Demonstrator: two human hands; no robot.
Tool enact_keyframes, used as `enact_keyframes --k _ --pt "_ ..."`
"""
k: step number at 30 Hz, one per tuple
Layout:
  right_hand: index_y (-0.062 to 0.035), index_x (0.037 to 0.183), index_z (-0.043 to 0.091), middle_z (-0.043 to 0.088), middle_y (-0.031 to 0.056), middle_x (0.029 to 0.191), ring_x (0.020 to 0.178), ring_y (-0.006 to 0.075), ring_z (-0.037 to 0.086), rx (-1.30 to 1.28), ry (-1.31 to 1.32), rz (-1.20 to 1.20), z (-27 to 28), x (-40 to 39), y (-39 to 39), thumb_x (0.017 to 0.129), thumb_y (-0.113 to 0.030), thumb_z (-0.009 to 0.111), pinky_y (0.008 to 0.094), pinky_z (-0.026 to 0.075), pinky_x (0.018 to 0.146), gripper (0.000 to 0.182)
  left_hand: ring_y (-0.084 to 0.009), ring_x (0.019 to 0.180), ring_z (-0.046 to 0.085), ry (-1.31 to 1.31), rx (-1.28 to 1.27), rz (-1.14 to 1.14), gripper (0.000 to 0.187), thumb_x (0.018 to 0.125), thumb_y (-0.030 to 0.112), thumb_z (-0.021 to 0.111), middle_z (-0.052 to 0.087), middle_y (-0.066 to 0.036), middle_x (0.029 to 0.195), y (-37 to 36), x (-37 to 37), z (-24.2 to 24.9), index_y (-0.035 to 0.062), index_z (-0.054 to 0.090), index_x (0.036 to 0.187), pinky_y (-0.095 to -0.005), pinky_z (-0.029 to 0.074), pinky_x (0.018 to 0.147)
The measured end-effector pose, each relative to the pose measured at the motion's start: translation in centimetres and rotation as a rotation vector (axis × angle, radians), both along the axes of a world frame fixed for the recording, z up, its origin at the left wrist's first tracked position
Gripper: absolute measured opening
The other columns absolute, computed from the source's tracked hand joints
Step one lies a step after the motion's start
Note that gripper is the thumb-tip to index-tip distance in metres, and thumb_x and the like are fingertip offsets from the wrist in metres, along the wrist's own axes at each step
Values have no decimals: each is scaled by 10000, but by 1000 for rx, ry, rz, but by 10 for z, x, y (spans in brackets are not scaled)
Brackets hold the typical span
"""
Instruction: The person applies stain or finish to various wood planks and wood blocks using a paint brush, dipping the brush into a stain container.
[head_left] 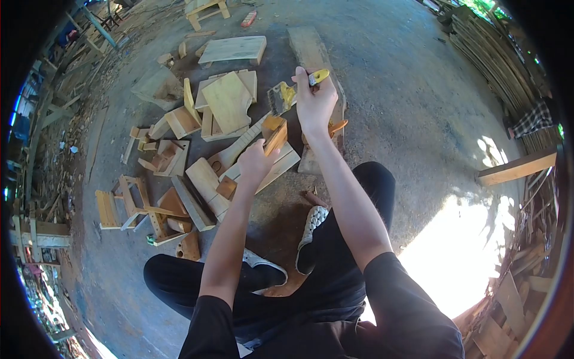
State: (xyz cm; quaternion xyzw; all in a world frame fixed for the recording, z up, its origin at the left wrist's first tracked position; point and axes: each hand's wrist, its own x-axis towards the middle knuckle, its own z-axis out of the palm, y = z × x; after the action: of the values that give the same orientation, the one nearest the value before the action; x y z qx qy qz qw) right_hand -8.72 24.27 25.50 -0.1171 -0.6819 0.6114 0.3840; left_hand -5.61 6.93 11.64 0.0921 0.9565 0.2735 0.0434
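My left hand is wrapped round a small brown wooden piece with a blocky upper end, held above the scattered wood. To the upper right, my right hand is closed round a yellow-handled tool. Its handle end sticks out above the fist. Left of the fist shows a yellow part with a flat, dark, squarish head; I cannot make out its exact kind. Below my right wrist, an orange-brown handle shows over a long plank on the floor. Pale boards lie under my left hand.
Cut boards, a low wooden bench and small wooden frames lie ahead and to the left. My shoes are close below my hands. A wooden beam juts in from the right, near stacked planks.
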Motion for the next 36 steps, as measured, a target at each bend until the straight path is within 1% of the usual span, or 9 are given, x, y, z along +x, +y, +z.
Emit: enact_keyframes --k 6,13,15,19,25,29,31,34,36 --pt "-8 945 690 751 50 760 564 94 591 -13 52 -64 13 4 12 1004 -232 754 289 484 603 240 -353 998 756 8 -188 47 432 936 429 723 781 -170 1020 18 -29 -3 80 737 1190 -490 569 857" --pt "5 1029 637 752 88 899 744 96 666 -217 258 -97 29 5 26 1070 -232 683 269 534 640 245 -245 873 760 183 186 172 291 933 244 813 778 -133 928 -27 3 69 29 730 1109 -356 559 787" --pt "6 1080 589 747 102 914 712 101 677 -367 335 -82 40 9 28 1089 -255 652 246 552 606 269 -247 878 779 173 540 145 246 943 184 808 769 -141 923 -34 9 75 -17 706 1041 -350 570 774" --pt "1 1086 574 752 115 905 566 123 660 -432 305 -1 61 19 31 1106 -332 610 239 564 567 336 -199 865 765 315 705 82 207 947 122 804 758 -135 909 -55 16 36 -35 691 1022 -318 564 774" --pt "12 1095 577 780 114 891 566 113 661 -287 197 203 59 19 16 1105 -349 612 238 560 559 362 -152 911 720 158 657 217 218 972 138 791 721 -96 923 -85 54 1 -24 650 1011 -319 554 846" --pt "41 1071 615 768 117 875 567 94 648 -171 39 338 51 15 -9 1094 -399 625 229 528 547 441 -146 922 708 142 722 265 212 976 136 791 715 -73 913 -100 64 -13 -6 635 1002 -317 549 852" --pt "35 1033 646 760 103 861 611 88 669 -201 8 394 49 13 -23 1050 -303 716 229 545 575 345 -136 913 703 57 959 318 231 949 138 824 707 -41 891 -106 67 -20 23 624 952 -319 545 851" --pt "19 999 681 754 91 823 680 120 726 35 -10 653 42 19 -42 894 -139 879 264 563 600 274 -124 905 695 -7 931 313 258 919 149 859 688 -9 858 -115 68 -29 57 618 927 -309 538 833" --pt "28 1003 685 754 96 818 689 127 738 105 -19 688 38 23 -56 898 -146 875 271 567 603 278 -96 886 677 -38 937 290 251 912 135 862 704 -6 852 -115 71 -34 67 622 885 -285 523 817"
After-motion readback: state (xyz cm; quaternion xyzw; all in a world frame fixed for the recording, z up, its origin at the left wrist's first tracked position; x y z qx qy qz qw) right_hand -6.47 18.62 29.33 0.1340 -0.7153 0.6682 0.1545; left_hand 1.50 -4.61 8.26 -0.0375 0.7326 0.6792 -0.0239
